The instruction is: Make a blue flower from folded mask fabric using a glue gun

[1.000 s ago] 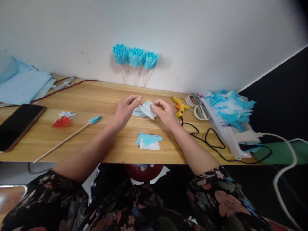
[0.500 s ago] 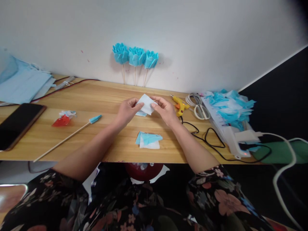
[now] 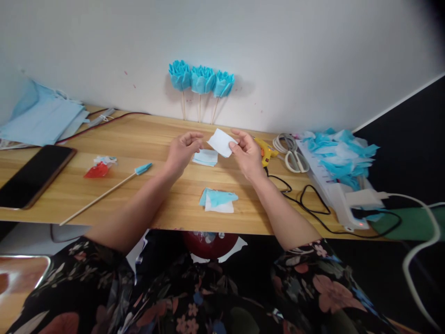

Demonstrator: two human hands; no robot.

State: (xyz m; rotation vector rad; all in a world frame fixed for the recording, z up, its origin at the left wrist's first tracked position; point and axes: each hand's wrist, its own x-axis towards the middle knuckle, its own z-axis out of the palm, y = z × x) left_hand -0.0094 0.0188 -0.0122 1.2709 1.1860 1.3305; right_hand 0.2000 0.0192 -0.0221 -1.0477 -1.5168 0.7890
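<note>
A white square of thin cloth (image 3: pixel 222 142) is pinched at its right edge by my right hand (image 3: pixel 249 155), thumb in front. My left hand (image 3: pixel 183 150) is just left of the cloth and apart from it, fingers loosely curved with a gap to the thumb. Below the held square, a small stack of pale blue and white cut pieces (image 3: pixel 205 157) lies on the table. Nearer the front edge rest a few loose blue and white cloth pieces (image 3: pixel 219 200). To the left is a wooden stick with a blue wrapped tip (image 3: pixel 142 169).
Three blue cloth flowers on sticks (image 3: pixel 202 80) lean on the wall. A yellow glue gun (image 3: pixel 266 150), white-handled scissors (image 3: pixel 296 162), a heap of blue strips (image 3: pixel 342 150) and a power strip (image 3: pixel 342 208) stand right. A phone (image 3: pixel 36 174), red plastic scrap (image 3: pixel 97 170) and face masks (image 3: pixel 45 118) lie left.
My left hand has let go of the white cloth square and drawn away to the left. My right hand keeps hold of it, moved slightly right, uncovering the stack. The view has shifted slightly.
</note>
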